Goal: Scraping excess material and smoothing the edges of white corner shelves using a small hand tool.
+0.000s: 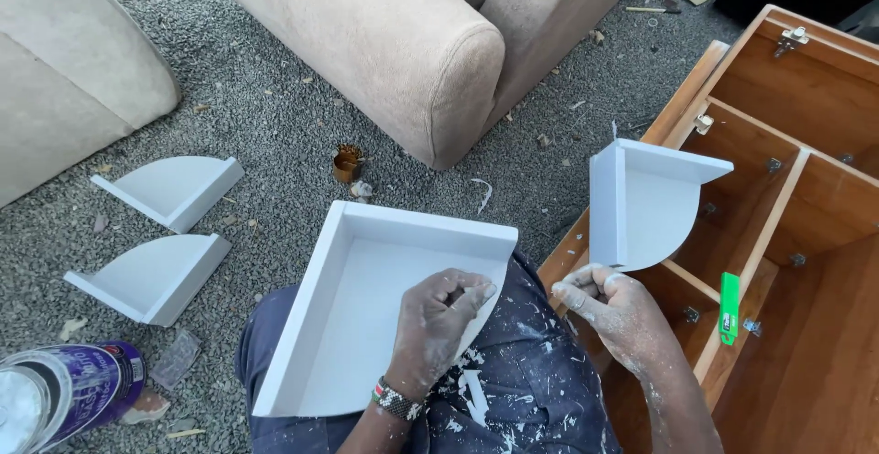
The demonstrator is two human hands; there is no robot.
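Seated on grey carpet, the left hand (446,312) pinches a small blade against the large white-painted wooden corner shelf (366,303) on the lap, apparently trimming, while the right hand (612,306) grips a smaller white quarter-round shelf (645,207) upright beside the open wooden cabinet (806,189).

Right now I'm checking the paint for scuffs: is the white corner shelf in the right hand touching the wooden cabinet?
Cannot tell. In the head view the corner shelf, held up by the right hand, overlaps the wooden cabinet; neither contact nor gap shows plainly.
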